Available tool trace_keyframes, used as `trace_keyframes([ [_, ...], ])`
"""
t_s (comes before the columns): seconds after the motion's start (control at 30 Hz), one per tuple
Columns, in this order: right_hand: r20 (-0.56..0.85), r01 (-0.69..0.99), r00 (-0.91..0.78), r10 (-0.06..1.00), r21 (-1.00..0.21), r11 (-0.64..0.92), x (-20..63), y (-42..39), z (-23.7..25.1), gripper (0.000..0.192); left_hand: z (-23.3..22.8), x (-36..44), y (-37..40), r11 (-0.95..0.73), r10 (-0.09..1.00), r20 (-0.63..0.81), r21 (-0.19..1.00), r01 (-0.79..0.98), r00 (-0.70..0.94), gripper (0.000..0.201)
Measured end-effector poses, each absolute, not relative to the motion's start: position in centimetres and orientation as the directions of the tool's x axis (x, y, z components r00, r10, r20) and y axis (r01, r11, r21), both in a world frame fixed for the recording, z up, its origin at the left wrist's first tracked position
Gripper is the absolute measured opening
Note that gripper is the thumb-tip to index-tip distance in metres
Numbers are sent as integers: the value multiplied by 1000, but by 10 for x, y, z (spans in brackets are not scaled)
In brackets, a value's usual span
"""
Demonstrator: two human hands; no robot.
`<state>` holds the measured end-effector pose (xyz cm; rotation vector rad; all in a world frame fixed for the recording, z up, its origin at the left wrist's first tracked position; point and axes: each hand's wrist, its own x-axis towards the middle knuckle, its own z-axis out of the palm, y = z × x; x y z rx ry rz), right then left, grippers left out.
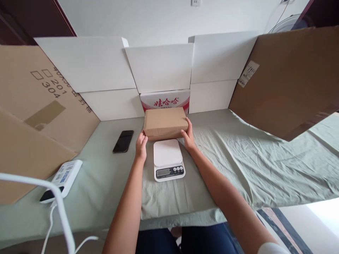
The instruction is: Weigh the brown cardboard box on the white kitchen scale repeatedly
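A closed brown cardboard box is held between my two hands, just behind a white kitchen scale. My left hand grips its left end near the front corner. At the opposite end, my right hand has its fingers on the side and its thumb on the front face. The scale's weighing plate carries nothing, and its dark display with round buttons faces me. Whether the box rests on the cloth or is slightly raised, I cannot tell.
A black phone lies left of the box on the green cloth. A white power strip and a white cable are at far left. White panels stand behind, with large cardboard pieces at both sides.
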<state>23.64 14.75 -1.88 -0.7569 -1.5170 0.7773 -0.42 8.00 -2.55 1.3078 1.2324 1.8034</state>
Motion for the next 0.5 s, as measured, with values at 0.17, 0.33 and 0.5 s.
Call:
trace_keyframes([
  [0.17,508,-6,-125,852,-859,511,235,148,-25,75,-44,-6,85,-362,872,340,932,4,-352,60],
  [0.33,430,-49,-148,891,-903,428,233,151,-25,76,-48,-6,85,-337,876,315,941,4,-364,58],
  [0.5,397,-101,-185,899,-918,384,231,157,-31,83,-48,-7,86,-333,876,304,943,-14,-376,55],
])
